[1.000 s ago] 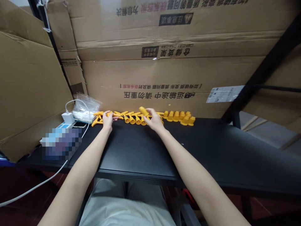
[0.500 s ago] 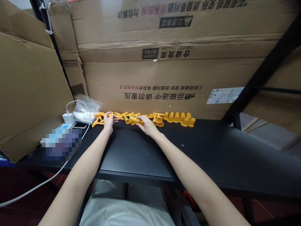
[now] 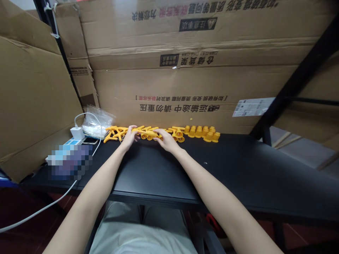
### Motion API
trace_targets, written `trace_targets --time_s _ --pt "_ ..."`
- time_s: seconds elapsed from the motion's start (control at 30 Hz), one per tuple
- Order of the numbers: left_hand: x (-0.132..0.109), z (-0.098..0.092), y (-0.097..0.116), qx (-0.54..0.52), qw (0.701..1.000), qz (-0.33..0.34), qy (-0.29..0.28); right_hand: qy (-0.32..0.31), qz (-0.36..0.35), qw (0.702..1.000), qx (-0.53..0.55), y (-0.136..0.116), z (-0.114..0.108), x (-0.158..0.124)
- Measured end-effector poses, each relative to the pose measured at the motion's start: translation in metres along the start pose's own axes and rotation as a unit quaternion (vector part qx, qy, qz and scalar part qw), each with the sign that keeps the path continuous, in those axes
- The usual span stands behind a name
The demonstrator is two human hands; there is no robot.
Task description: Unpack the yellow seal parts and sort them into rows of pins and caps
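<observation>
A long yellow plastic piece (image 3: 146, 133) spans the space between my two hands near the back of the black table. My left hand (image 3: 129, 138) is closed around its left end. At the other end, the thumb and fingers of my right hand (image 3: 164, 139) pinch it. Yellow branched plastic parts (image 3: 114, 134) with small dark chains lie left of my left hand. Behind and below the held piece sit several yellow bell-shaped cups (image 3: 149, 137). More of these flared parts (image 3: 179, 134) lie just right of my right hand. My fingers hide some parts.
Several yellow cups (image 3: 198, 132) stand grouped farther right, against a cardboard wall (image 3: 169, 81). On the left are a clear plastic bag (image 3: 96, 121), a phone (image 3: 90, 141), a white charger (image 3: 77, 133) and its cable. The black table's (image 3: 153, 173) front edge is near my lap.
My left hand has moved right, closer to my right hand, and now grips the left end of the yellow piece. Chained yellow parts it covered are now visible. My right hand has barely moved.
</observation>
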State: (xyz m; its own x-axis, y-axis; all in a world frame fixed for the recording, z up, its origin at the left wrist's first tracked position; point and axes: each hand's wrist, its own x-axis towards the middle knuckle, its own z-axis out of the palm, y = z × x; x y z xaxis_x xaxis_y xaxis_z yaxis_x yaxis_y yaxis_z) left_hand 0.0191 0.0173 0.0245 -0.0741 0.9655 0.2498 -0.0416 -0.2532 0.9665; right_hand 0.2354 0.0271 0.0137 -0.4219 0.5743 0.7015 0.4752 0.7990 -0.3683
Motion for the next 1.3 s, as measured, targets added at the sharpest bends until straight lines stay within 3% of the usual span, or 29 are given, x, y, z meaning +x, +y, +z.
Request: trace_targets --time_s 0.13,0.23,0.37,0.6,0.8,1.03,1.2,1.3 --pt "0.0 -0.009 -0.005 0.187 0.97 0.155 -0.005 0.006 0.011 1.0 0.008 0.004 -0.007 0.001" --pt "0.0 -0.014 -0.008 0.293 0.934 0.201 -0.024 0.002 0.023 1.0 0.016 0.003 -0.009 0.003" --pt "-0.002 -0.017 -0.006 0.344 0.919 0.184 -0.052 -0.019 0.046 0.998 0.034 0.001 -0.011 0.003" --pt "-0.007 -0.018 0.004 0.322 0.934 0.147 -0.055 -0.031 0.07 0.994 0.073 0.001 -0.017 0.004" --pt "-0.01 -0.016 0.011 0.399 0.9 0.163 -0.059 -0.031 0.112 0.979 0.166 0.006 -0.016 0.005" --pt "-0.013 -0.011 0.015 0.509 0.841 0.177 -0.039 -0.019 0.224 0.945 0.239 0.002 -0.015 0.007" --pt "-0.012 -0.009 0.014 0.531 0.824 0.195 -0.026 -0.005 0.289 0.923 0.254 -0.01 -0.016 0.011" --pt "-0.012 -0.01 0.013 0.538 0.82 0.193 -0.021 -0.033 0.315 0.908 0.273 -0.016 -0.019 0.012"
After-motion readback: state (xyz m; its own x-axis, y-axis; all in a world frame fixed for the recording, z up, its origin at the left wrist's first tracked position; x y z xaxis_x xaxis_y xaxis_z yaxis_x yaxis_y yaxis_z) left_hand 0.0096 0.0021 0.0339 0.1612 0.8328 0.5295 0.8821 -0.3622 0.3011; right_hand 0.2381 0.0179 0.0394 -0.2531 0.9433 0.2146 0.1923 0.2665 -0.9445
